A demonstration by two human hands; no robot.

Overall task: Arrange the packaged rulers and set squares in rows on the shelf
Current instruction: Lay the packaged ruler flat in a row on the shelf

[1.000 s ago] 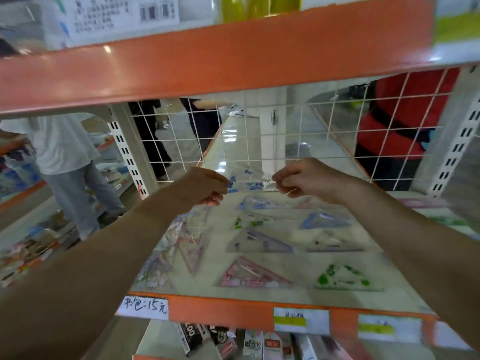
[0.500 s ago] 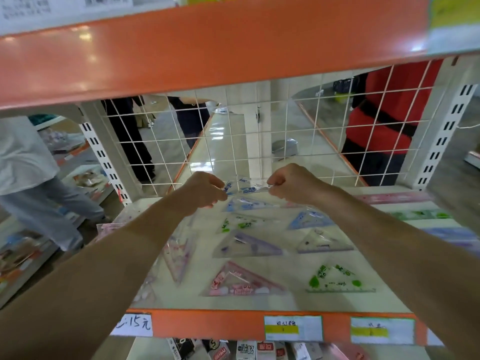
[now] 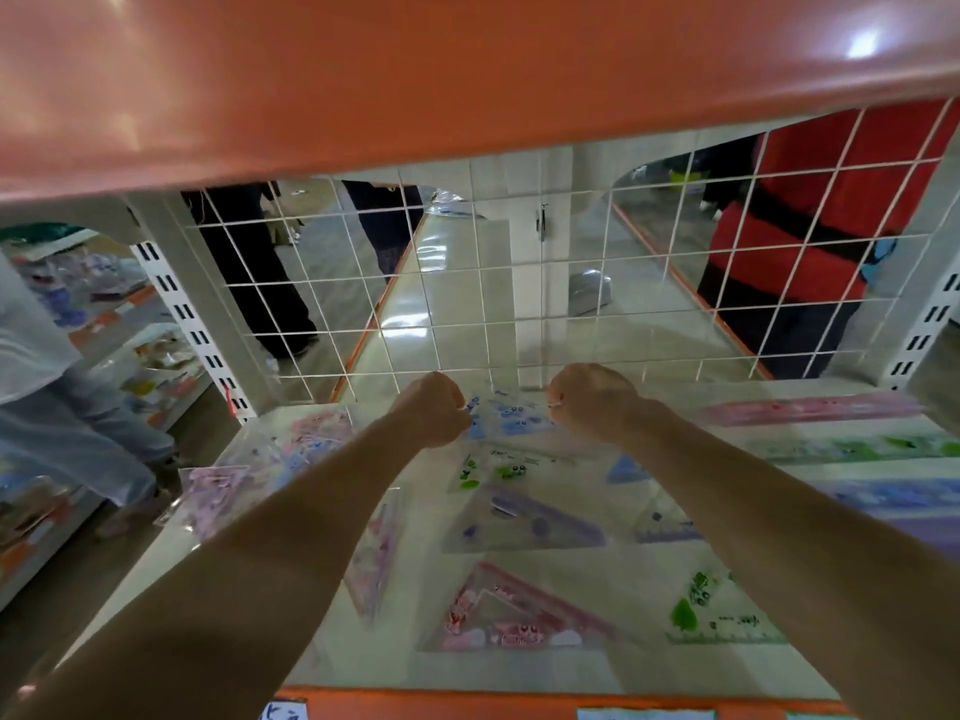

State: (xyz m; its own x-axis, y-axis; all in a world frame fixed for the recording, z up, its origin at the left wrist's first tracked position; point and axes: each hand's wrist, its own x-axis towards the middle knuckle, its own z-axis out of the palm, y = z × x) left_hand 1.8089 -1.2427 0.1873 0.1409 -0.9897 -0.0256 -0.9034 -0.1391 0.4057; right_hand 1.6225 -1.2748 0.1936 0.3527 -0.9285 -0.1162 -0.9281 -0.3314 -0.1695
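**Back-row slot getting filled, both hands on one packet**

Head cam, the only view here. Both arms reach deep under the orange upper shelf (image 3: pixel 467 70) to the very back of the shelf (image 3: pixel 623 574), right by the wire grid (image 3: pixel 467 283). The left hand (image 3: pixel 434 407) and right hand (image 3: pixel 592 400) each have their fingers curled in, pinching opposite edges of the blue set square packet (image 3: pixel 506 413). Two hands makes sense to me: the thin plastic sleeve flops, so holding both sides keeps it flat and square to the row.

It sits at the head of a column, low over the shelf; can't tell if it's touching down yet. Just in front of it come the green set square (image 3: pixel 498 467), the purple set square (image 3: pixel 524 522) and the pink set square (image 3: pixel 514 610), each apart from the next. A second column runs beside it on the right, partly hidden by the arm. The rulers (image 3: pixel 857 446) lie lengthwise at the right, stacked front to back.

The loose pile (image 3: pixel 249 470) at the left edge looks unsorted, so I'd guess there's plenty left to do.
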